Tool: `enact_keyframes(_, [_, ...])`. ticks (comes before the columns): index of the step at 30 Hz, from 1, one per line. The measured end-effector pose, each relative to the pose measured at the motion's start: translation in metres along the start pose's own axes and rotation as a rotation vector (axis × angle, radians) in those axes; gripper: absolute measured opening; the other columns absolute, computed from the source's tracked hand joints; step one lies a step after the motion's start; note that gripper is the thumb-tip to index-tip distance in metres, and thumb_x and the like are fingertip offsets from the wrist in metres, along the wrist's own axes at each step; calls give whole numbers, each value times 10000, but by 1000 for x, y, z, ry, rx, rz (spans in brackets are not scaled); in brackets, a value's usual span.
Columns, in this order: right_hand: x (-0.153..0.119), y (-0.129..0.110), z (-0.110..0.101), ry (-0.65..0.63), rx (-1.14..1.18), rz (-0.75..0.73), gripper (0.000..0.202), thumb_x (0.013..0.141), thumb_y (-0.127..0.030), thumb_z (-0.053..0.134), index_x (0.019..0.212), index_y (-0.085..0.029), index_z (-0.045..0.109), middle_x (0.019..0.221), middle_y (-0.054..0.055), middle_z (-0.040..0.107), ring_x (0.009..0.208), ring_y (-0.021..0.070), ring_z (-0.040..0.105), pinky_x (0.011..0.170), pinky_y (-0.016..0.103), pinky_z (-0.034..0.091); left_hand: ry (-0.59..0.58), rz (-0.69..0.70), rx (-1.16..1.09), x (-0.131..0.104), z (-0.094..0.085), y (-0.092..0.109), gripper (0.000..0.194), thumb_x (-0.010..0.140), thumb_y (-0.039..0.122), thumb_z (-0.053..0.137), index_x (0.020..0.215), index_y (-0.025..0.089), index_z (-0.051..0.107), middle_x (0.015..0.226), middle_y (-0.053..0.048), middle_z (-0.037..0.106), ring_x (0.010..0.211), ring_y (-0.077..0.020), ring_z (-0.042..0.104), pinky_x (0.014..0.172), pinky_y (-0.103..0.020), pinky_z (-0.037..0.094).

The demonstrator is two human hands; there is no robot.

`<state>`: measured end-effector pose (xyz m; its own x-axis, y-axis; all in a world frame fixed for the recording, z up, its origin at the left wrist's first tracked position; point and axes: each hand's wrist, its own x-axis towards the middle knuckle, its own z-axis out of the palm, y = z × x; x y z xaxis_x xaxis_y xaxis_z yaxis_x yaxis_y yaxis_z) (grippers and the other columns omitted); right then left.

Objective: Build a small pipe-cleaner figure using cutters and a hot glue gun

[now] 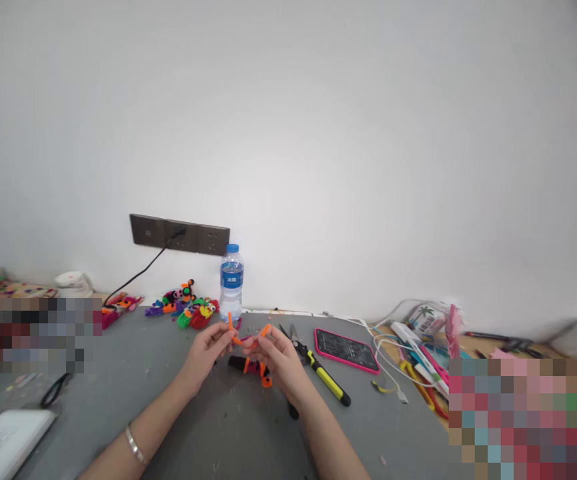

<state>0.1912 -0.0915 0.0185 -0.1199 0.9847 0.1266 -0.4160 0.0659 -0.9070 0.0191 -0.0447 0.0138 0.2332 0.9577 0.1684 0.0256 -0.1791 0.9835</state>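
Right now, both hands meet just below the centre of the frame, where the left hand and the right hand share a fuzzy orange strip. The fingers of each are pinched together on it, thumb against fingertips, with an orange end poking up out of either grip; it looks like one bent length, though the fingers hide part of it. If the two hands pulled unevenly, the soft strip could slide out of a pinch or kink in the wrong spot, since so little of it is gripped. Directly beneath, at the lower centre, a black, pink and orange fuzzy piece lies on the grey tabletop, close enough that a dropping wrist could squash it or nudge it aside. The yellow-and-black cutters lie right of centre, partly hidden by the right hand; their blades point toward the top of the frame beside its fingers, so a careless sideways sweep could snag or nick a knuckle. The water bottle stands upright just beyond the left hand, and a knock from a reaching arm could tip it toward the pink-edged phone at centre right. Loose white cable beyond the phone might also catch a sleeve-less forearm swinging that way
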Motion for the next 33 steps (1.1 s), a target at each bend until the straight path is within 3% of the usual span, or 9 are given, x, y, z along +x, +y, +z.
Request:
enact_keyframes(4, [8,2,-19,221,-81,-87,261,769,-431,697,843,-199,603,964,55,685,880,206,648,810,328,492,19,80,207,9,-15,-7,302,829,455,523,783,177,634,711,-17,664,645,-168,580,599,-249,425])
enact_keyframes(8, [14,0,-47,395,-375,-316,179,772,-360,658,806,-202,582,897,63,669,917,241,630,850,381,478,-60,154,671,16,-33,-20,184,792,366,577,809,210,674,828,-38,691,770,-221,602,720,-311,432])
enact_keyframes(11, [13,0,-59,387,-737,-442,43,787,-211,555,781,-201,596,911,68,638,938,242,607,895,403,449,-132,127,848,16,-37,-26,167,760,332,617,845,215,701,873,-56,688,845,-249,599,759,-333,426])
enact_keyframes(14, [11,4,-63,309,-992,-429,188,768,-105,461,781,-202,621,958,78,616,983,241,592,891,390,449,-161,106,944,15,-35,-26,145,776,262,584,833,215,709,890,-64,679,861,-252,598,755,-331,421])
enact_keyframes(18, [11,9,-59,228,-1096,-425,311,749,-52,428,919,-206,639,999,86,612,1008,242,583,889,385,455,-149,95,1003,16,-36,-27,156,806,233,543,806,206,696,856,-66,671,827,-248,599,725,-325,410])
enact_keyframes(22, [9,5,-51,242,-1072,-456,352,775,-49,406,1009,-206,617,1029,93,623,1012,246,575,902,396,444,-75,136,884,19,-40,-31,150,809,254,537,800,203,678,836,-59,678,795,-232,611,735,-323,415])
enact_keyframes(25, [8,3,-44,265,-991,-437,299,816,-107,424,1034,-198,608,1054,103,626,1033,254,566,918,408,427,14,160,666,20,-38,-27,175,819,301,512,777,192,642,768,-47,664,720,-211,607,696,-307,429])
enact_keyframes(27, [9,4,-40,267,-865,-361,253,848,-207,469,1065,-191,599,1016,103,642,943,247,596,855,395,455,20,136,476,19,-33,-21,205,824,359,507,771,190,610,727,-34,654,661,-192,591,632,-285,434])
enact_keyframes(33, [8,6,-22,39,-319,-53,392,847,-510,554,1056,-181,596,646,-3,602,538,139,525,555,262,420,-313,-43,33,3,-9,1,324,817,497,563,810,173,580,743,-21,687,467,-92,504,431,-195,336])
